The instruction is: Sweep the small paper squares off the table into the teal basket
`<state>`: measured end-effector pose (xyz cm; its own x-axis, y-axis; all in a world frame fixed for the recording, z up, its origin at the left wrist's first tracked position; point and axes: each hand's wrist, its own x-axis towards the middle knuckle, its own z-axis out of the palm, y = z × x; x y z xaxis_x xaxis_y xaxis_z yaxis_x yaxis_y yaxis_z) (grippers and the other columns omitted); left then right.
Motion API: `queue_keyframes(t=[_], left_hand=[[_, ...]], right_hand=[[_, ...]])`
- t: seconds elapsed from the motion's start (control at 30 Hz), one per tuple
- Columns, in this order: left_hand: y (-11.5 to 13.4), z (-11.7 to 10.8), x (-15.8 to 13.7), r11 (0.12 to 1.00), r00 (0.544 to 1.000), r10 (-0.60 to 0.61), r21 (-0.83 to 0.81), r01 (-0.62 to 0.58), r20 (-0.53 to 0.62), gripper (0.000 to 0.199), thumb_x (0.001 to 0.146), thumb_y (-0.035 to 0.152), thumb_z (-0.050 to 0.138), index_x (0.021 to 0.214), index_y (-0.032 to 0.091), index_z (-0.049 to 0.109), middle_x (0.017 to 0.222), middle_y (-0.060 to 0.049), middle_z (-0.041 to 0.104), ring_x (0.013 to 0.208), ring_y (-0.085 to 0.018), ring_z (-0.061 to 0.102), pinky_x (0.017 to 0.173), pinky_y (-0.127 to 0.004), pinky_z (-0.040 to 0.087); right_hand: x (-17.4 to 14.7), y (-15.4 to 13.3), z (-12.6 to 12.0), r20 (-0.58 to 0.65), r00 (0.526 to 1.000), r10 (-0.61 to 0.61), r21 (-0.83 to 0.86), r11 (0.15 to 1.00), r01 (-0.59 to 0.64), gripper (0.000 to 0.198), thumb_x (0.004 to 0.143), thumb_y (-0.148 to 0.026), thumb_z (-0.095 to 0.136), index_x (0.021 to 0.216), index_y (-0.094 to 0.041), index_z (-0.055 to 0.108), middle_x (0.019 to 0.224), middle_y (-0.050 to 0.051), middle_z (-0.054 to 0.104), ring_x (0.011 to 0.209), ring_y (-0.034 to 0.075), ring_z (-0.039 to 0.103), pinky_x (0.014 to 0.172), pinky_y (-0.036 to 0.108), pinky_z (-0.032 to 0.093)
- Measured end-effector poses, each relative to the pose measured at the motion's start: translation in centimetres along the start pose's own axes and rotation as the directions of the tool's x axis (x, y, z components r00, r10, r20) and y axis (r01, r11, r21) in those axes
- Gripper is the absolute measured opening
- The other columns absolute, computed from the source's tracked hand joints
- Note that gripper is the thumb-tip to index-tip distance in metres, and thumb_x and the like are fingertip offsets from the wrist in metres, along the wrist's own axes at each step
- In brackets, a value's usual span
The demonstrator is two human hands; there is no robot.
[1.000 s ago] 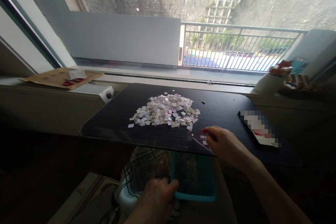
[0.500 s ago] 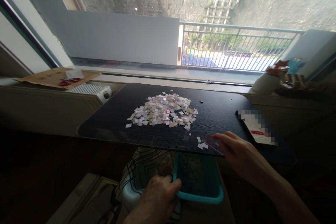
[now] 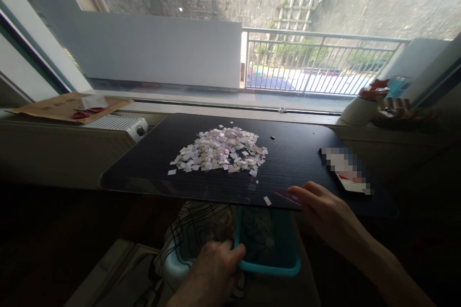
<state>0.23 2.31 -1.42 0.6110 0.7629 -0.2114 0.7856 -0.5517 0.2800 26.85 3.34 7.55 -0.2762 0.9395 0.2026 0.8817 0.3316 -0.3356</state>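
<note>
My left hand (image 3: 220, 259) is closed on the near left rim of a turquoise plastic bin (image 3: 269, 268), which sits below the table's front edge. Small pieces lie in its shaded inside. A thin, partly see-through card (image 3: 288, 195) is pinched in my right hand (image 3: 322, 204), held low over the front edge of the black table (image 3: 140, 177). One loose paper scrap (image 3: 267, 200) lies at that edge, left of the card. Farther back, a broad pile of small pale paper scraps (image 3: 219, 148) covers the table's middle.
A phone-like device (image 3: 345, 170), partly blurred out, lies at the table's right. On the left ledge are a brown paper envelope (image 3: 46, 108) and red-handled scissors (image 3: 81, 115), beside a radiator (image 3: 115, 124). A white vase-like object (image 3: 360, 110) stands on the right sill.
Two of the scraps by the card have left the table edge, and one remains there. The card has moved slightly. My left hand keeps its hold, and the whole view has shifted a little.
</note>
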Motion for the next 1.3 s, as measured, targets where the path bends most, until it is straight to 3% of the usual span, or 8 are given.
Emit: queue_keyframes(t=[0.2,0.33,0.47,0.67,0.87,1.07,1.2,1.3], left_hand=[[-0.1,0.2,-0.1,1.000,1.000,-0.019,-0.012,0.019,0.008,0.028,0.070,0.009,0.054,0.092,0.027,0.053,0.083,0.000,0.059,0.079,-0.021,0.056,0.070,-0.029,0.041],[0.0,0.0,0.0,1.000,0.999,-0.025,-0.009,0.026,0.021,0.027,0.071,0.009,0.054,0.092,0.026,0.054,0.084,0.000,0.060,0.078,-0.020,0.057,0.070,-0.028,0.041],[0.2,-0.4,0.1,1.000,0.999,-0.019,0.004,0.019,0.039,0.026,0.072,0.010,0.054,0.092,0.026,0.055,0.084,-0.001,0.061,0.078,-0.022,0.058,0.069,-0.030,0.043],[0.6,-1.0,-0.1,0.999,0.996,-0.049,0.003,0.049,0.079,0.022,0.074,0.015,0.057,0.093,0.025,0.056,0.085,-0.002,0.062,0.080,-0.023,0.060,0.069,-0.031,0.044],[0.5,-1.0,-0.1,1.000,0.998,-0.025,-0.007,0.025,0.056,0.019,0.076,0.016,0.057,0.093,0.025,0.056,0.085,-0.002,0.062,0.079,-0.024,0.060,0.068,-0.031,0.045],[0.4,-0.6,-0.2,1.000,0.999,-0.015,-0.012,0.016,0.038,0.021,0.073,0.014,0.056,0.091,0.024,0.056,0.084,-0.002,0.062,0.078,-0.023,0.060,0.068,-0.030,0.044],[0.5,-0.7,-0.3,1.000,1.000,-0.017,-0.012,0.017,0.006,0.023,0.072,0.014,0.055,0.092,0.025,0.055,0.084,-0.002,0.061,0.077,-0.024,0.060,0.068,-0.031,0.045],[0.6,-0.8,-0.2,1.000,1.000,-0.011,-0.010,0.011,0.013,0.023,0.072,0.013,0.054,0.092,0.025,0.055,0.082,-0.002,0.061,0.077,-0.023,0.060,0.066,-0.031,0.045]], right_hand=[[0.1,-0.7,-0.4,0.082,0.994,-0.070,0.040,0.997,0.067,0.032,0.093,-0.018,0.035,0.112,-0.027,0.060,0.093,0.004,0.058,0.079,0.014,0.056,0.068,0.024,0.045],[0.9,-1.0,-0.7,0.073,0.997,-0.041,0.002,0.999,0.041,0.032,0.092,-0.016,0.037,0.112,-0.026,0.060,0.090,0.003,0.058,0.078,0.015,0.055,0.065,0.024,0.043],[3.2,-0.9,0.3,-0.007,1.000,0.003,-0.059,0.998,-0.004,0.032,0.091,-0.017,0.037,0.114,-0.022,0.059,0.090,0.004,0.058,0.077,0.015,0.056,0.064,0.025,0.041],[5.3,-2.4,1.8,0.031,0.998,-0.050,-0.027,0.998,0.051,0.032,0.090,-0.017,0.038,0.113,-0.022,0.060,0.086,0.003,0.060,0.071,0.013,0.056,0.063,0.023,0.041],[6.3,-3.2,2.2,-0.038,0.997,0.074,-0.142,0.987,-0.078,0.032,0.088,-0.018,0.039,0.109,-0.019,0.062,0.091,0.006,0.061,0.076,0.016,0.059,0.064,0.025,0.039],[6.8,-5.0,2.6,0.044,0.996,-0.075,0.026,0.997,0.074,0.031,0.090,-0.018,0.037,0.108,-0.022,0.062,0.087,0.003,0.060,0.073,0.013,0.057,0.064,0.022,0.039],[6.3,-5.0,2.1,0.004,0.999,0.049,-0.106,0.993,-0.048,0.029,0.089,-0.019,0.039,0.106,-0.020,0.062,0.086,0.004,0.059,0.072,0.015,0.057,0.063,0.025,0.038],[5.6,-5.5,2.3,0.046,0.998,0.033,-0.097,0.995,-0.029,0.029,0.088,-0.017,0.040,0.106,-0.020,0.062,0.084,0.003,0.058,0.073,0.015,0.057,0.065,0.025,0.038]])
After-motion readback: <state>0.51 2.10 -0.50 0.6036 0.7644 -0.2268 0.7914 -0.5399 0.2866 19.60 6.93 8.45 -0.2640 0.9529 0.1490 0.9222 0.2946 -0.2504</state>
